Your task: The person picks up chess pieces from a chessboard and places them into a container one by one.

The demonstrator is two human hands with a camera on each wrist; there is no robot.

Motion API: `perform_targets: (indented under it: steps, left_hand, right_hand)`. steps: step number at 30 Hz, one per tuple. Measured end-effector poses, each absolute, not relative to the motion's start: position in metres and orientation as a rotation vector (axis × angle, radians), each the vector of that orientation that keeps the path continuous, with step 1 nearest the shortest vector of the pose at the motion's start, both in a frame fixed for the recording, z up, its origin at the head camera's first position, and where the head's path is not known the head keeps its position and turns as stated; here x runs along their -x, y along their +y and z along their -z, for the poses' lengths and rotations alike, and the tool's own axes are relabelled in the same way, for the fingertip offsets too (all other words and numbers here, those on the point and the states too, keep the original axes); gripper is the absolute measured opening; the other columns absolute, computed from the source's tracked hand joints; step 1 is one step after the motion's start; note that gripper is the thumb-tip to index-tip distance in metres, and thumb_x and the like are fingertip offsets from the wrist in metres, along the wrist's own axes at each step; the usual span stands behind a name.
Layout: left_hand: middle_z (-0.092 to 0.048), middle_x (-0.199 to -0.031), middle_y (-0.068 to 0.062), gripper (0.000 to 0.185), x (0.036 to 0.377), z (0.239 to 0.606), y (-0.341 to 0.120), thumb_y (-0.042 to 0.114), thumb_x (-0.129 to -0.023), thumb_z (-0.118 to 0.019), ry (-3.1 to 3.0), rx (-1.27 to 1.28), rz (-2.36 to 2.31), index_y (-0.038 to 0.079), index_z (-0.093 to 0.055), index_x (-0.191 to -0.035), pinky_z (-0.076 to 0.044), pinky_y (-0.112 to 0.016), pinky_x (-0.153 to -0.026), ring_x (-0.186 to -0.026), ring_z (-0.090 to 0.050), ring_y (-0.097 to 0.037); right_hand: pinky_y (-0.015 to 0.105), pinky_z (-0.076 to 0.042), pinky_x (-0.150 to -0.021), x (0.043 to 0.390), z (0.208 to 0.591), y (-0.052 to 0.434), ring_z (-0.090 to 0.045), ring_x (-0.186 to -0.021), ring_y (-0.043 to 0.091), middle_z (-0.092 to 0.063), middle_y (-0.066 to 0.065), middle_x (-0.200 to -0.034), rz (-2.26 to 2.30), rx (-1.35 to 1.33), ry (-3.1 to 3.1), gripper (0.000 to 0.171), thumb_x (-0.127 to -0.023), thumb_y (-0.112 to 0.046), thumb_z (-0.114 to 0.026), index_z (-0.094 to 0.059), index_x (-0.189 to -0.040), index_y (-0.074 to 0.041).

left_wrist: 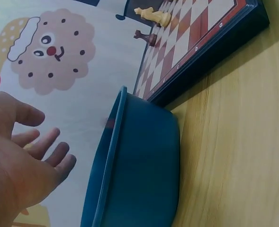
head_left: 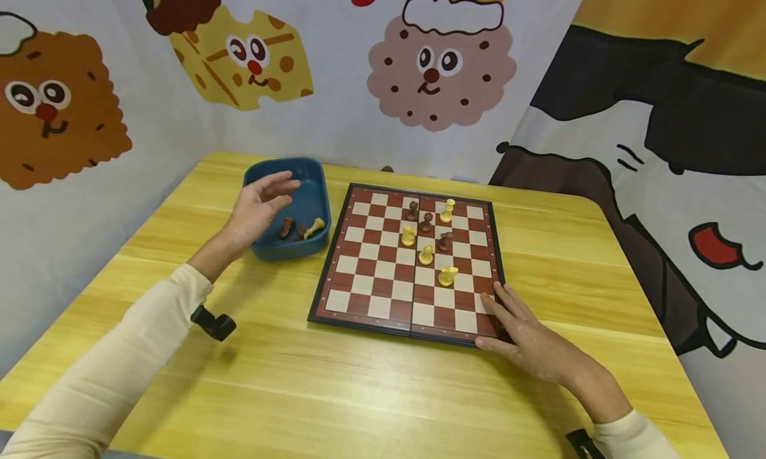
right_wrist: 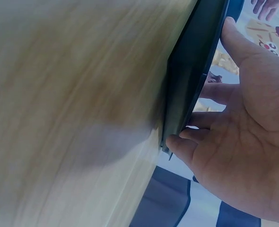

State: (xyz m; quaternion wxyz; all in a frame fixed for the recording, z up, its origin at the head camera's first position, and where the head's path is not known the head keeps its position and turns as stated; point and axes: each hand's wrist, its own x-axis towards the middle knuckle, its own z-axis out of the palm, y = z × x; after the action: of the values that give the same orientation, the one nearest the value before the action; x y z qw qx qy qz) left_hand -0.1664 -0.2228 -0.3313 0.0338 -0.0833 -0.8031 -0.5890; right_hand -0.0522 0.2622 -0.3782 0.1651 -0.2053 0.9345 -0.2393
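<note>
Left hand point(head_left: 258, 208) hovers over the blue tray point(head_left: 313, 181) in the left-centre of the head view, fingers spread and loosely curved, palm empty, holding nothing; left wrist view shows the same hand point(left_wrist: 16, 156) at lower left beside the tray's outer wall point(left_wrist: 144, 165), not touching it. Inside the tray lie two dark brown pieces point(head_left: 287, 227) and one yellow piece point(head_left: 314, 227), on their sides. Right hand point(head_left: 526, 336) rests at the lower right corner of the chessboard point(head_left: 371, 273), fingers fairly straight and laid on the board's corner squares and rim; right wrist view shows the thumb on one side of the board's dark edge point(right_wrist: 191, 90) and fingers point(right_wrist: 210, 92) on the other, gripping the edge lightly. The board sits just right of the tray, centre of frame, flat on the wooden table point(head_left: 359, 392). On the board, upper middle squares: three brown pieces point(head_left: 426, 223) and four yellow pieces point(head_left: 426, 254) clustered close together, one yellow piece point(head_left: 447, 276) nearest the right hand, tilted. Both arms wear cream sleeves point(head_left: 120, 359), a black wrist camera mount point(head_left: 213, 324) under the left one. Cartoon cookie backdrop point(head_left: 439, 66) hangs behind the table.
</note>
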Motion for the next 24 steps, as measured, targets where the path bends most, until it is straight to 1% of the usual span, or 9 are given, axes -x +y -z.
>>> perform_targets:
  steps: [3, 7, 9, 11, 14, 17, 20, 21, 24]
  left_hand:
    - [-0.054, -0.142, -0.023, 0.043, 0.166, 0.331, -0.221, 0.004, -0.107, -0.051, -2.439, 0.302, 1.848, 0.000, -0.047, -0.150, -0.042, -0.041, -0.108, -0.125, -0.055, -0.019]
    - [-0.056, -0.140, -0.022, 0.040, 0.165, 0.331, -0.217, 0.005, -0.107, -0.052, -2.442, 0.360, 1.873, -0.001, -0.051, -0.146, -0.047, -0.031, -0.101, -0.127, -0.055, -0.022]
    - [-0.057, -0.139, -0.021, 0.038, 0.165, 0.331, -0.215, 0.005, -0.107, -0.052, -2.444, 0.380, 1.881, 0.000, -0.052, -0.145, -0.049, -0.026, -0.096, -0.130, -0.052, -0.028]
    - [-0.058, -0.139, -0.019, 0.038, 0.166, 0.332, -0.214, 0.005, -0.107, -0.052, -2.438, 0.400, 1.891, 0.000, -0.053, -0.145, -0.049, -0.024, -0.094, -0.132, -0.052, -0.029]
    - [-0.061, -0.137, -0.016, 0.037, 0.167, 0.332, -0.212, 0.006, -0.107, -0.052, -2.405, 0.439, 1.906, 0.001, -0.055, -0.144, -0.049, -0.029, -0.098, -0.130, -0.053, -0.028]
    - [-0.061, -0.136, -0.016, 0.036, 0.168, 0.332, -0.210, 0.006, -0.107, -0.053, -2.378, 0.465, 1.922, 0.001, -0.055, -0.143, -0.049, -0.031, -0.100, -0.129, -0.055, -0.025]
    - [-0.061, -0.137, -0.017, 0.037, 0.168, 0.332, -0.208, 0.006, -0.107, -0.053, -2.368, 0.470, 1.958, 0.000, -0.054, -0.144, -0.052, -0.027, -0.093, -0.127, -0.056, -0.022]
    - [-0.060, -0.137, -0.017, 0.038, 0.168, 0.332, -0.207, 0.006, -0.107, -0.052, -2.368, 0.471, 1.972, -0.001, -0.053, -0.144, -0.053, -0.025, -0.088, -0.127, -0.056, -0.021]
    - [-0.057, -0.139, -0.021, 0.039, 0.170, 0.333, -0.202, 0.004, -0.107, -0.051, -2.356, 0.471, 2.024, -0.003, -0.051, -0.145, -0.053, -0.024, -0.088, -0.126, -0.056, -0.024]
  right_hand:
    - [0.073, -0.034, -0.102, 0.052, 0.379, 0.263, -0.001, -0.151, 0.045, -0.003, 0.021, -0.168, 0.692, 0.584, 2.662, 0.084, -0.100, -0.055, -0.059, -0.028, -0.161, -0.007]
    - [0.073, -0.033, -0.102, 0.052, 0.379, 0.264, -0.001, -0.151, 0.045, -0.003, 0.020, -0.168, 0.695, 0.587, 2.662, 0.084, -0.100, -0.054, -0.059, -0.027, -0.162, -0.008]
    - [0.074, -0.033, -0.102, 0.051, 0.380, 0.264, -0.001, -0.151, 0.045, -0.003, 0.020, -0.168, 0.694, 0.587, 2.661, 0.084, -0.100, -0.055, -0.059, -0.027, -0.162, -0.008]
    - [0.074, -0.033, -0.102, 0.051, 0.380, 0.264, -0.001, -0.151, 0.045, -0.003, 0.020, -0.168, 0.695, 0.583, 2.660, 0.084, -0.100, -0.055, -0.059, -0.027, -0.162, -0.008]
    - [0.073, -0.033, -0.102, 0.050, 0.379, 0.264, -0.001, -0.151, 0.045, -0.002, 0.020, -0.168, 0.695, 0.580, 2.662, 0.084, -0.100, -0.055, -0.059, -0.027, -0.162, -0.008]
    - [0.073, -0.034, -0.103, 0.051, 0.379, 0.264, -0.002, -0.151, 0.045, -0.002, 0.019, -0.168, 0.686, 0.580, 2.671, 0.084, -0.100, -0.055, -0.058, -0.027, -0.162, -0.009]
    - [0.072, -0.034, -0.103, 0.051, 0.379, 0.264, -0.002, -0.151, 0.045, -0.003, 0.020, -0.168, 0.675, 0.582, 2.679, 0.085, -0.100, -0.056, -0.059, -0.027, -0.162, -0.008]
    - [0.071, -0.035, -0.103, 0.051, 0.379, 0.263, -0.003, -0.151, 0.044, -0.003, 0.020, -0.168, 0.670, 0.581, 2.681, 0.085, -0.099, -0.057, -0.059, -0.027, -0.162, -0.008]
    - [0.071, -0.035, -0.102, 0.052, 0.379, 0.263, -0.003, -0.151, 0.044, -0.004, 0.019, -0.168, 0.673, 0.580, 2.681, 0.086, -0.099, -0.057, -0.059, -0.028, -0.162, -0.009]
